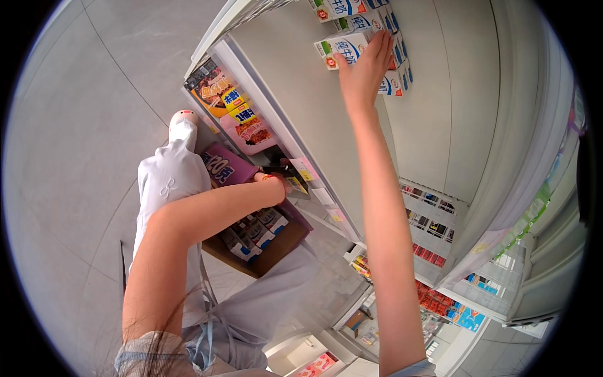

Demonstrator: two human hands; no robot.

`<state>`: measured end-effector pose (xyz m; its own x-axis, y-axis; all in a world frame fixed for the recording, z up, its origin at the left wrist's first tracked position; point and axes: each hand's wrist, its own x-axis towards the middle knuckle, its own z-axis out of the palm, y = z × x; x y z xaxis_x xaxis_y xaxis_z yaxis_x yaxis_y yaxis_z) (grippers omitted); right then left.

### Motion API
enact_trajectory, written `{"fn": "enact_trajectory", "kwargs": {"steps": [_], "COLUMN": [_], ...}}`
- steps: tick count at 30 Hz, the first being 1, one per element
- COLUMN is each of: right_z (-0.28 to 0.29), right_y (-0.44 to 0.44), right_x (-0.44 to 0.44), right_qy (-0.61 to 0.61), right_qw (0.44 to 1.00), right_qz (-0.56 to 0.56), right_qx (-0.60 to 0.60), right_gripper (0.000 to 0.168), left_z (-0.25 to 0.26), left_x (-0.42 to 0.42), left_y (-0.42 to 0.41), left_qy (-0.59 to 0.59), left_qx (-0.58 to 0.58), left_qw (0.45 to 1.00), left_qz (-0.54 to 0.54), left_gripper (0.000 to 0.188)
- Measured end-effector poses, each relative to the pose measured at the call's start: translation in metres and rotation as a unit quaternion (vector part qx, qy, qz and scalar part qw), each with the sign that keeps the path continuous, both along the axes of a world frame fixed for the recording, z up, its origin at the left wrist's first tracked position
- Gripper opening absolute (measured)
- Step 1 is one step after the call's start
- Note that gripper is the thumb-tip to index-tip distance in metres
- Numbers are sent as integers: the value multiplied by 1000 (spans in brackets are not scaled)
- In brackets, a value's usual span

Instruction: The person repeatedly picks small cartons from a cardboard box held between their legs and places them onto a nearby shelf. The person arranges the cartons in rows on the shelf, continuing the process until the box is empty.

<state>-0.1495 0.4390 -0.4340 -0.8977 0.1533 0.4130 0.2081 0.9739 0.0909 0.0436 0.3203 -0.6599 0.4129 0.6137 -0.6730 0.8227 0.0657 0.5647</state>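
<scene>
My right hand [370,70] is spread over the front of a milk carton [337,49] on the white metal shelf [301,94], thumb on one side and fingers over the top. Several like cartons stand stacked behind and beside it. Lower down, my left hand [268,181], with a red bracelet at its wrist, is at the rim of a purple-and-brown cardboard box [231,165]; its fingers are mostly hidden, so its grip cannot be told. Inside that box lie several small milk cartons [254,231].
Packaged noodles [240,113] fill the shelf below, behind a ledge with price tags [306,172]. My leg and a white shoe [183,118] are beside the box on the tiled floor. More stocked shelves [428,226] stand at the lower right.
</scene>
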Motion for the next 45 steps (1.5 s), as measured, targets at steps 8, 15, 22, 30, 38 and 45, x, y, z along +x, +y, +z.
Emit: {"fn": "enact_trajectory", "kwargs": {"steps": [8, 15, 22, 30, 38, 45], "right_z": [-6, -6, -5, -8, -8, -11], "right_y": [17, 23, 24, 31, 27, 31], "right_x": [-28, -40, -45, -37, -42, -41], "right_qy": [0, -8, 1, 0, 13, 18], "right_qw": [997, 996, 995, 993, 992, 991], "right_qz": [-59, -66, -57, -72, -57, -50], "right_qx": [58, 66, 80, 89, 114, 120], "right_gripper": [90, 89, 85, 84, 81, 81], "left_z": [38, 1, -73, 23, 16, 42], "left_x": [-18, 2, 46, -6, -7, -23], "left_y": [-4, -2, 16, -2, -2, -13], "left_qy": [26, -1, 31, 18, 21, -12], "left_qx": [-55, 0, 64, -25, -40, -5], "left_qw": [998, 1000, 997, 999, 999, 1000], "left_qz": [-32, 9, 7, -18, -20, 23], "left_gripper": [32, 30, 28, 30, 33, 34]}}
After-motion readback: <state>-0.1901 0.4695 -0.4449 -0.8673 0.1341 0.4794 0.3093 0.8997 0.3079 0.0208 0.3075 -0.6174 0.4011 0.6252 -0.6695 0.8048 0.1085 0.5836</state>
